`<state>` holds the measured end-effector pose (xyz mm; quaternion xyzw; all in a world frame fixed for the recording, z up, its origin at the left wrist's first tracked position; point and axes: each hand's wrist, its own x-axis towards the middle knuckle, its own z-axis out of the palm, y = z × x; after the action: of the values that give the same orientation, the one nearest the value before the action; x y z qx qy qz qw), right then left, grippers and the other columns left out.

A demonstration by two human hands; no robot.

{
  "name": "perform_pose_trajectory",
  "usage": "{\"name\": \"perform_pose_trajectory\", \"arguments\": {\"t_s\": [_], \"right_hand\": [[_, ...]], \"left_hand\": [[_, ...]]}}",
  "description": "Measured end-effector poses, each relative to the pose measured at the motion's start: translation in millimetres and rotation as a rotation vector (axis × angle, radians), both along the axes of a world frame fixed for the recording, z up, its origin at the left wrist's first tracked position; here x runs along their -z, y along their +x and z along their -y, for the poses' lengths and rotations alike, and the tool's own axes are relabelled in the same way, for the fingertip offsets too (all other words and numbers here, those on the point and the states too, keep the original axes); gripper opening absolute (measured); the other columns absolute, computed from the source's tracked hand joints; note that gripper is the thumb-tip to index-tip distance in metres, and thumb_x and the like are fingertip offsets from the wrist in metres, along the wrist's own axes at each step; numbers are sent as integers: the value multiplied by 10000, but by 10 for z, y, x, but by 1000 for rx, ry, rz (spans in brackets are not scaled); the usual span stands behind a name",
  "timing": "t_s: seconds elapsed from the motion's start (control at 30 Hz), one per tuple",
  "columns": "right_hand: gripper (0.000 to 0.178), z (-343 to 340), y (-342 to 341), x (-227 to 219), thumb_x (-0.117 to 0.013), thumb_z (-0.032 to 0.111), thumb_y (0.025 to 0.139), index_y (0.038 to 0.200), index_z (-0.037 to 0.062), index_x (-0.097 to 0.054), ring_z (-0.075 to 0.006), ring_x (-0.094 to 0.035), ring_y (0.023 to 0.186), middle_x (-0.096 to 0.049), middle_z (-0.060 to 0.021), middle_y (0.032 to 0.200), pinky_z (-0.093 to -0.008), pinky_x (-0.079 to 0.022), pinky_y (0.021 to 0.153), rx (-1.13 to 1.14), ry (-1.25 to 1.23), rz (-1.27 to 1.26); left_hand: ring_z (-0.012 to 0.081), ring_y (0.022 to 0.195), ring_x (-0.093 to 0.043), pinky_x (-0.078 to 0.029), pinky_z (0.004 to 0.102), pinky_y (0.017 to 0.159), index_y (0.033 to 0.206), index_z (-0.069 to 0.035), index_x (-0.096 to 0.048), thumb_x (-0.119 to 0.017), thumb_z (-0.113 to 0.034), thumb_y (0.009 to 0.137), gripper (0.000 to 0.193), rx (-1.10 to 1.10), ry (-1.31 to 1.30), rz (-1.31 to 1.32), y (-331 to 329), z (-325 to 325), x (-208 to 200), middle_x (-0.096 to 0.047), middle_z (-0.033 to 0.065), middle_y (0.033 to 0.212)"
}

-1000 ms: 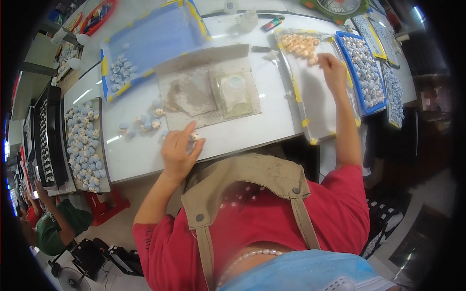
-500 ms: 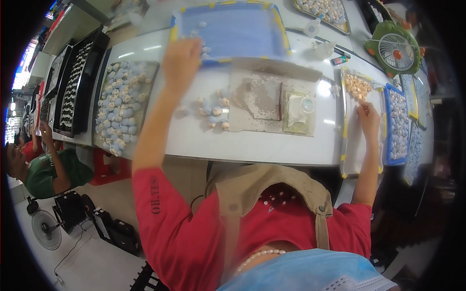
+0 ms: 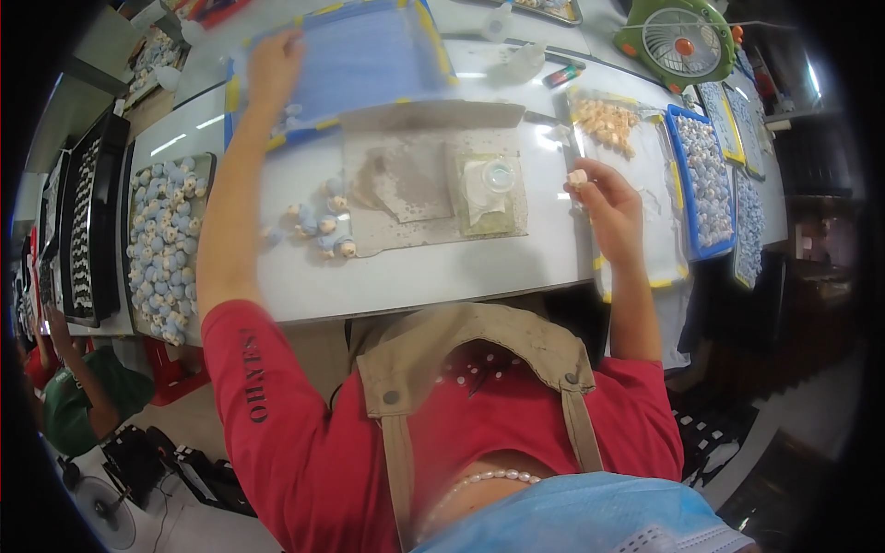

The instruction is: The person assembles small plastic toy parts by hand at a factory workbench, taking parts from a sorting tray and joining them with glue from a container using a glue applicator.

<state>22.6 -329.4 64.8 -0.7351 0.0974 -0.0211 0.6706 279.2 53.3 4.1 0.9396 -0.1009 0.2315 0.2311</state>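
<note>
Right hand: the right hand [image 3: 610, 201] pinches a small cream piece [image 3: 577, 178] between thumb and fingers, raised near the left edge of the white tray.
Left hand: the left hand [image 3: 281, 57] is over the left part of the blue tray [image 3: 369, 55], fingers bent and blurred; whether it grips anything, I cannot tell.
Blue tray: yellow tape along its edges, with a few pale blue pieces [image 3: 293, 116] near the left wrist.
White tray: the white tray [image 3: 659, 217], also edged in yellow tape, has a heap of cream pieces [image 3: 604, 124] at its far end.
Middle of the worktop: on the worktop [image 3: 415, 288] lies a stained cardboard sheet [image 3: 415, 241], carrying a greenish square pad [image 3: 501, 224] and a small round dish [image 3: 499, 175].
Beside the cardboard: a loose group of blue-and-cream figures [image 3: 326, 224], just to its left.
Far left: a shallow tray [image 3: 205, 170] full of similar figures, next to a black crate [image 3: 109, 221].
Right side: a blue bin [image 3: 715, 250] full of small pieces.
Back right: a green fan [image 3: 682, 44].
</note>
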Motion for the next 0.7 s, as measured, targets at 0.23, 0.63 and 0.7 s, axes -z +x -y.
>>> {"name": "perform_pose_trajectory", "arguments": {"t_s": [0.23, 0.63, 0.7], "right_hand": [[209, -180, 46, 138, -613, -22, 804, 1012, -10, -608, -124, -602, 857, -633, -45, 914, -230, -468, 743, -91, -144, 167], [189, -533, 173, -16, -646, -6, 777, 965, 10, -629, -129, -622, 750, -648, -75, 834, -234, -480, 687, -220, -782, 390], [171, -574, 176, -63, -651, 25, 780, 949, 16, -625, -155, -623, 743, -640, -85, 832, -250, -481, 669, -235, -802, 385]], "left_hand": [[121, 804, -614, -474, 234, 746, 1084, -11, -592, -582, -80, 850, 244, 411, -1114, -587, -1733, 594, -419, -655, 49, 889], [156, 882, -603, -488, 218, 753, 1110, -22, -555, -582, -103, 875, 250, 524, -1750, -1275, -2917, 985, -58, -605, 98, 1040], [154, 880, -603, -488, 218, 750, 1112, -22, -554, -582, -107, 876, 253, 549, -1769, -1285, -2924, 1000, -42, -606, 96, 1036]]}}
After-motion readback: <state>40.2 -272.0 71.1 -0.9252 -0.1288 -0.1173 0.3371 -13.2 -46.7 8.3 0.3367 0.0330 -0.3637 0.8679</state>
